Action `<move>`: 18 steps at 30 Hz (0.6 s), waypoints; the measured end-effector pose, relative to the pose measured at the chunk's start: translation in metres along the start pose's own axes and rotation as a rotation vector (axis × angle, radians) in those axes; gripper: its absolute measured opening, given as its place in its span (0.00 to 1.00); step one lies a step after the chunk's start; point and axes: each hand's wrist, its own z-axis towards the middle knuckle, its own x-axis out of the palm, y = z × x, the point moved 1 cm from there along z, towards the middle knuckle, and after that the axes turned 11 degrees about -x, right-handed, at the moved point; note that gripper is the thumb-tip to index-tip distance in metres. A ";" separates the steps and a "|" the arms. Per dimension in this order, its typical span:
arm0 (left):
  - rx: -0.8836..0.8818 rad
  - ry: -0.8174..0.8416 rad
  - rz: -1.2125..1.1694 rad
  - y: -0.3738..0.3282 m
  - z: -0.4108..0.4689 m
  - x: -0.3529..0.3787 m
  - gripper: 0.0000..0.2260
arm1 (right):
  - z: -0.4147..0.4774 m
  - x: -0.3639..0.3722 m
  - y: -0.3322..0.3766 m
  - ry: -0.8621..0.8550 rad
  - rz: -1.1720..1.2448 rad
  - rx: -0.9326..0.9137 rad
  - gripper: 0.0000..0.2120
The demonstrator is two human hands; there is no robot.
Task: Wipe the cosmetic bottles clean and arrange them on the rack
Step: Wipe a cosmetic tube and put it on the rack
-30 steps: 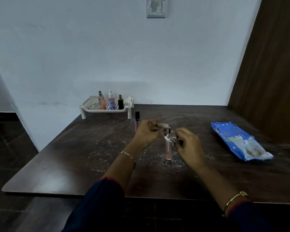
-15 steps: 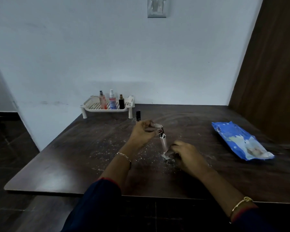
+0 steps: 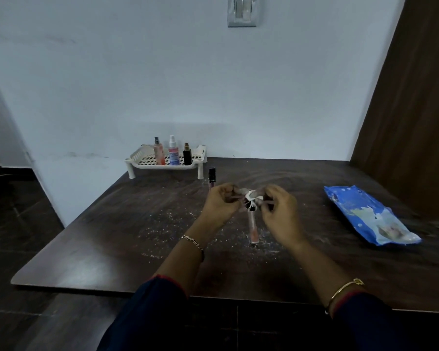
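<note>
Left hand (image 3: 222, 202) pinched on the cap of the lip-gloss tube (image 3: 253, 228), stood upright on the table (image 3: 112, 236); wipe (image 3: 251, 196) pinched round it by the right hand (image 3: 276, 209). The tube could be toppled by a sideways pull.

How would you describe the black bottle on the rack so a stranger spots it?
On the dark table, against the wall, stands a white rack. On it the black bottle stands rightmost, darker than the white spray bottle and pink bottle beside it.
</note>
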 end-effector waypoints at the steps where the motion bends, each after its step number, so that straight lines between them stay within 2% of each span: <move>1: -0.005 0.004 -0.010 0.001 0.000 0.000 0.14 | -0.002 -0.001 -0.001 0.030 -0.013 -0.027 0.07; 7: -0.039 -0.001 -0.076 0.005 -0.001 0.001 0.07 | -0.027 -0.005 -0.007 0.274 -0.113 -0.108 0.09; 10: -0.065 -0.038 -0.114 0.007 0.002 0.005 0.15 | -0.043 -0.004 -0.008 0.382 -0.161 -0.142 0.08; 13: -0.077 -0.030 -0.122 0.009 0.002 0.003 0.12 | -0.049 -0.005 -0.011 0.478 -0.145 -0.142 0.07; 15: -0.072 -0.013 -0.124 0.008 0.000 0.001 0.11 | -0.045 -0.007 -0.012 0.456 -0.102 -0.092 0.05; 18: -0.068 -0.012 -0.150 0.010 -0.003 -0.004 0.10 | -0.028 -0.012 -0.009 0.217 0.017 0.060 0.13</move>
